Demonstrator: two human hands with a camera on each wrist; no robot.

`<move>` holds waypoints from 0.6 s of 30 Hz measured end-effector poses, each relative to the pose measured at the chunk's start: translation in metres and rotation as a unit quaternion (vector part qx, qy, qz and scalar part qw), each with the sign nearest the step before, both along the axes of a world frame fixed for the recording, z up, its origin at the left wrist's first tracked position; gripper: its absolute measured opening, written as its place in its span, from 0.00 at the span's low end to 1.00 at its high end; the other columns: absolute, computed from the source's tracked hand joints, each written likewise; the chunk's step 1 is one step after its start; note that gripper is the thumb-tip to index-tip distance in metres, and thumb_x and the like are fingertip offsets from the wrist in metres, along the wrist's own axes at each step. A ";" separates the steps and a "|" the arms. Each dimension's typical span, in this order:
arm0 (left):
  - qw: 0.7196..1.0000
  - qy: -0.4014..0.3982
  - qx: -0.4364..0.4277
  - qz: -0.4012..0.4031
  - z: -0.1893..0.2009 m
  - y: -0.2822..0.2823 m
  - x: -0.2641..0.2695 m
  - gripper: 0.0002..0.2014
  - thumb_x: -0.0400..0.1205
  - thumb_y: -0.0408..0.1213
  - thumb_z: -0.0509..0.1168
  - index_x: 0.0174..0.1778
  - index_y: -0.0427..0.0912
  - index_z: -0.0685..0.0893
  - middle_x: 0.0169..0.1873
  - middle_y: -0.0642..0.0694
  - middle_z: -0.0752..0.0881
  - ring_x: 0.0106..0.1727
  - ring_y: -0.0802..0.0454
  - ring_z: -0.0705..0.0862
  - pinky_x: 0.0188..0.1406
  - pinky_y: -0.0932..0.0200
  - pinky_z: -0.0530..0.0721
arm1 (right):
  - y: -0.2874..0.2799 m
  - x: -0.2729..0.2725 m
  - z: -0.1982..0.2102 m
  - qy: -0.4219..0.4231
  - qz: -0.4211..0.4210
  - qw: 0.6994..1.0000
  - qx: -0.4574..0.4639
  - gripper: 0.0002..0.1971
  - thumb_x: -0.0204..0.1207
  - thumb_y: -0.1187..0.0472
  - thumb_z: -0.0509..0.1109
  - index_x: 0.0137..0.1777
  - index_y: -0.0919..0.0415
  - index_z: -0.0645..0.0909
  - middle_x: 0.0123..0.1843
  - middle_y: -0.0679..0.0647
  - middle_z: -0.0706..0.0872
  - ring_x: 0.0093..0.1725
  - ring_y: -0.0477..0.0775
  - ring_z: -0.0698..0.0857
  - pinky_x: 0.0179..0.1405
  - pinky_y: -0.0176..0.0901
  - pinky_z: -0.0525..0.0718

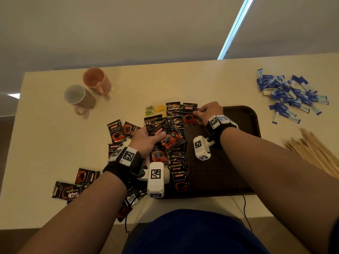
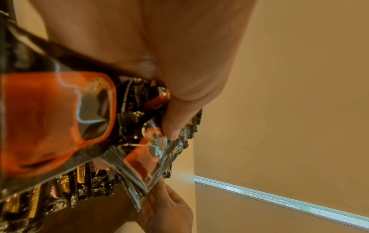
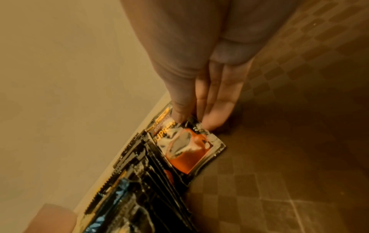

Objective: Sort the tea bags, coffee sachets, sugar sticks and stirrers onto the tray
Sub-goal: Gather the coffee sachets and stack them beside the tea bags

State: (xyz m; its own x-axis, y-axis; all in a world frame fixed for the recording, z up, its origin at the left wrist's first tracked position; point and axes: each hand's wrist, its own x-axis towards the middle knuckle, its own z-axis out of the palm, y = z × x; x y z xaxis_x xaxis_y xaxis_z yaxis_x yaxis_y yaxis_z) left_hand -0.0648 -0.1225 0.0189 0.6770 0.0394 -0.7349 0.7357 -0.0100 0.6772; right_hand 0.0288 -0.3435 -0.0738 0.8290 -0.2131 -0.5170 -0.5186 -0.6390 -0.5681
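A smooth cream table (image 1: 55,143) holds a dark brown tray (image 1: 244,121) with a bumpy checked floor. The left hand (image 1: 145,142) grips a bunch of shiny black coffee sachets (image 1: 163,132) with red cups on them. The right hand (image 1: 209,112) pinches one sachet (image 1: 189,116) at the top of a row along the tray's left side. Blue sugar sticks (image 1: 288,96) and flat wooden stirrers (image 1: 311,151) lie on the table to the right.

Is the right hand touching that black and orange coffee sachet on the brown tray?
Touching. The right wrist view shows the right hand pinching the black and orange coffee sachet.
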 end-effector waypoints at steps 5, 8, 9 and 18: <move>1.000 -0.001 0.002 0.000 -0.004 -0.003 0.002 0.09 0.83 0.32 0.70 0.58 0.43 0.81 0.48 0.46 0.90 0.41 0.52 0.90 0.25 0.63 0.85 | -0.007 -0.007 0.003 -0.004 -0.005 1.000 0.012 0.08 0.77 0.56 0.76 0.43 0.60 0.91 0.34 0.56 0.92 0.37 0.50 0.92 0.49 0.44 0.90; 1.000 0.005 -0.013 0.013 -0.006 -0.006 0.004 0.09 0.82 0.31 0.70 0.57 0.42 0.82 0.52 0.41 0.90 0.48 0.44 0.91 0.35 0.54 0.88 | -0.010 -0.014 0.009 -0.047 0.017 0.998 -0.025 0.13 0.78 0.50 0.73 0.41 0.59 0.91 0.35 0.53 0.91 0.40 0.51 0.91 0.50 0.47 0.89; 1.000 0.006 -0.017 0.018 -0.007 -0.007 0.005 0.09 0.82 0.31 0.71 0.57 0.41 0.82 0.53 0.40 0.90 0.50 0.42 0.91 0.37 0.52 0.89 | -0.009 -0.016 0.015 -0.063 0.029 0.998 -0.011 0.15 0.78 0.48 0.72 0.41 0.59 0.90 0.35 0.52 0.91 0.40 0.51 0.90 0.49 0.47 0.89; 1.000 -0.023 -0.006 0.007 -0.009 -0.010 0.012 0.14 0.79 0.35 0.74 0.60 0.40 0.85 0.51 0.42 0.92 0.44 0.48 0.93 0.36 0.54 0.88 | 0.015 -0.038 0.065 -0.001 0.170 0.958 0.232 0.15 0.75 0.54 0.77 0.54 0.64 0.87 0.40 0.59 0.91 0.33 0.49 0.87 0.34 0.40 0.86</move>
State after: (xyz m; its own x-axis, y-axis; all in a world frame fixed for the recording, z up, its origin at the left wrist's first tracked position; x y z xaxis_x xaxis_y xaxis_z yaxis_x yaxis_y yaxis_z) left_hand -0.0523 -0.1324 0.0102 0.7093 0.0406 -0.7037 0.7040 0.0084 0.7101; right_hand -0.0088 -0.3281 -0.0086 0.8105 0.3218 -0.4893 -0.3241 -0.4495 -0.8324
